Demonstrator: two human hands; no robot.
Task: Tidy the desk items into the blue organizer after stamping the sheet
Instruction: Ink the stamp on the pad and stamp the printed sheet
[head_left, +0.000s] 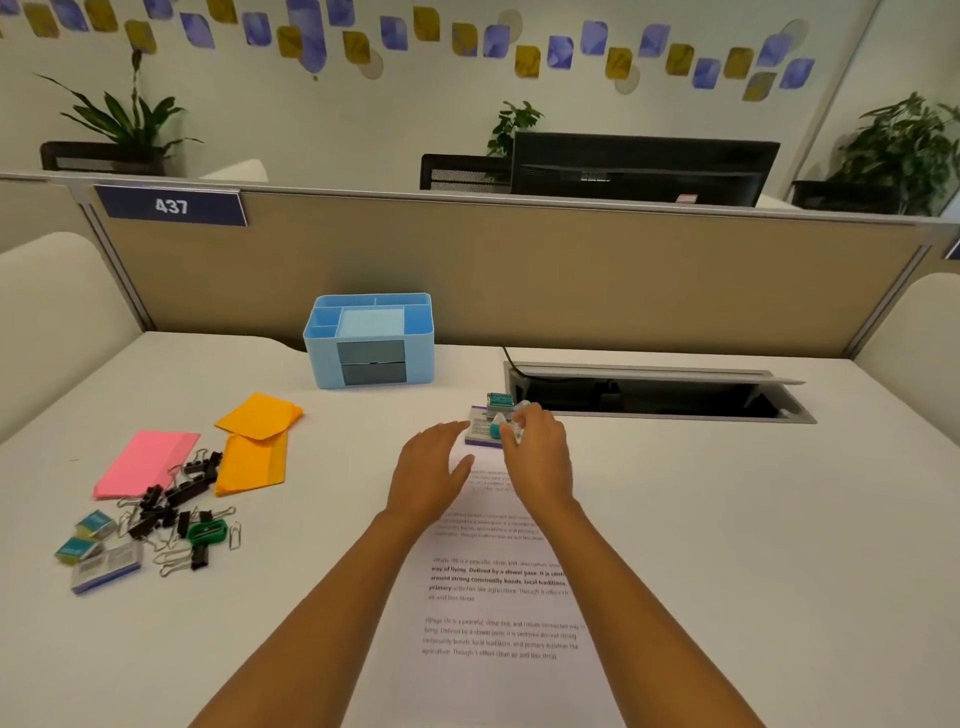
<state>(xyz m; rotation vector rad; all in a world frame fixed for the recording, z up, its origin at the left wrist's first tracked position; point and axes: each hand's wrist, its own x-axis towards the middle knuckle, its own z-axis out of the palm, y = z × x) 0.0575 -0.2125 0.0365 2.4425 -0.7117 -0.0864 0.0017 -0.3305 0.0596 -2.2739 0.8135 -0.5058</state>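
Observation:
A printed sheet (498, 613) lies on the white desk in front of me. At its far end sit a teal stamp (500, 400) and an ink pad box (483, 434), with a small teal-capped bottle beside them. My right hand (537, 447) curls around these items, fingers on the bottle and box. My left hand (431, 467) rests flat on the top of the sheet, fingers apart. The blue organizer (370, 340) stands at the back, left of the stamp, with its compartments open on top.
At the left lie pink paper (145, 462), orange envelopes (257, 441), several black binder clips (176, 499), paper clips, a green sharpener (208, 531) and small boxes (98, 551). An open cable tray (654, 395) is recessed at the right. A tan partition (519, 275) backs the desk.

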